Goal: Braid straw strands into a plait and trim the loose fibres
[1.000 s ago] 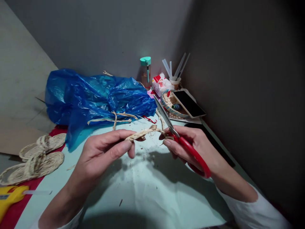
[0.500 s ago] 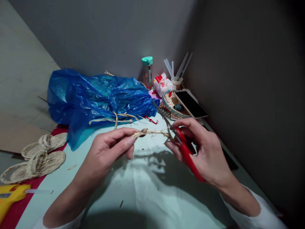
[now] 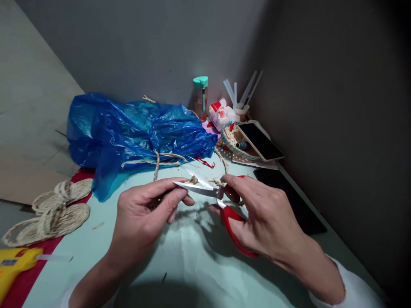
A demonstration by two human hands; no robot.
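Note:
Between the thumb and fingers of my left hand (image 3: 150, 209) is the end of a knotted straw cord (image 3: 193, 180). My right hand (image 3: 261, 209) grips red-handled scissors (image 3: 236, 233), with fingers in the loops. The blades are parted and point left, level with the cord and close to my left fingertips. Part of the cord passes behind the blades and shows again near my right index finger. Whether the blades touch it I cannot tell.
Behind my hands lies a blue plastic bag (image 3: 138, 132) with straw strands along its front. Woven straw sandals (image 3: 61, 222) and a yellow glue gun (image 3: 16, 267) are at left. At back right are a bottle (image 3: 201, 100), a woven basket (image 3: 228, 136) and a phone (image 3: 261, 141).
The scissors have turned from pointing up and away to pointing left, with their blades spread at the cord near my left fingers. My left hand still pinches the cord.

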